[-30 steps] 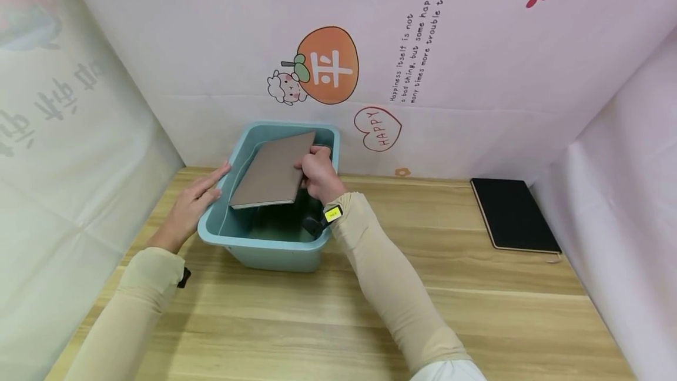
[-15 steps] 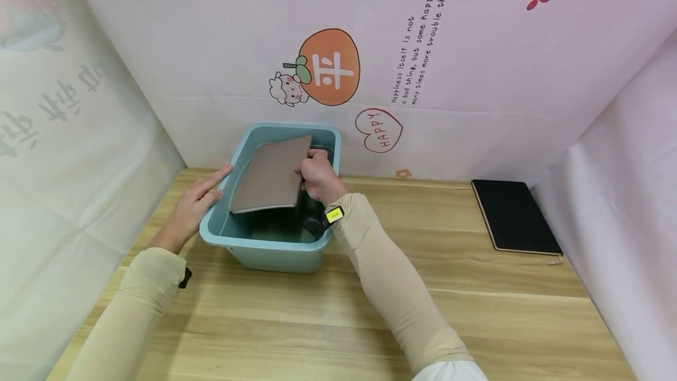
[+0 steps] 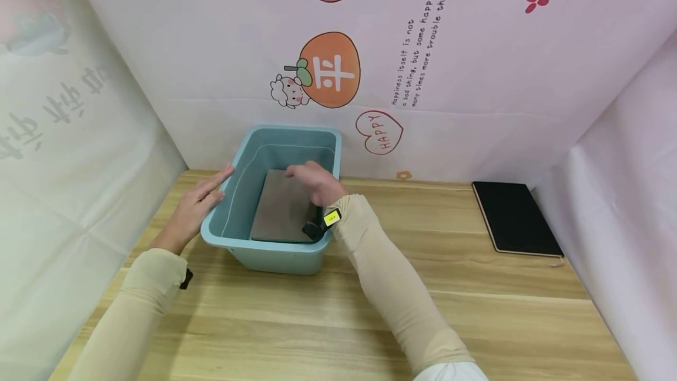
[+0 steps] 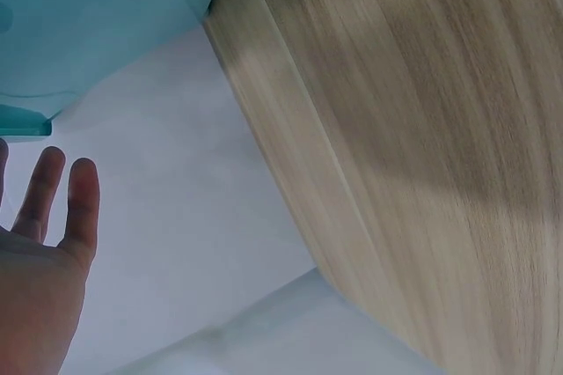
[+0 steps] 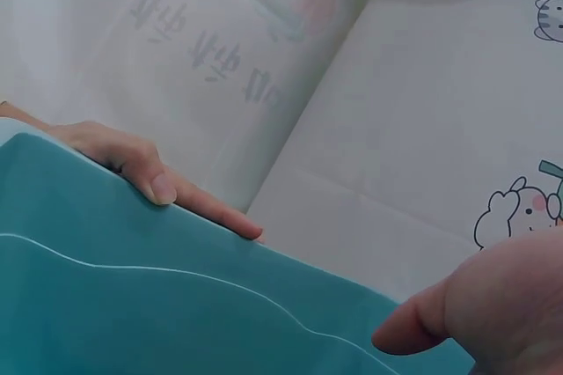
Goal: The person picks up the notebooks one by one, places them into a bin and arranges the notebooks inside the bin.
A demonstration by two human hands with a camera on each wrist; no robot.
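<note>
A taupe-covered notebook (image 3: 280,207) lies flat on the floor of a light blue plastic bin (image 3: 267,246). My right hand (image 3: 316,182) hovers inside the bin over the notebook's right side, holding nothing, thumb extended; its other fingers are partly hidden. In the right wrist view, only the thumb side of that hand (image 5: 493,309) shows. My left hand (image 3: 190,210) rests on the bin's left rim. Its thumb lies over the edge in the right wrist view, and the fingers (image 4: 82,208) stretch out straight in the left wrist view.
A black notebook (image 3: 515,216) with a ribbon lies at the table's right side, by the side curtain. The wood-grain table (image 3: 275,322) meets a printed white backdrop (image 3: 465,75) right behind the bin. White sheeting (image 3: 79,134) borders the left.
The taupe notebook, held tilted by my right hand in the bin a moment ago, has dropped flat onto its floor. My right hand has let go of it. My left hand stays on the rim.
</note>
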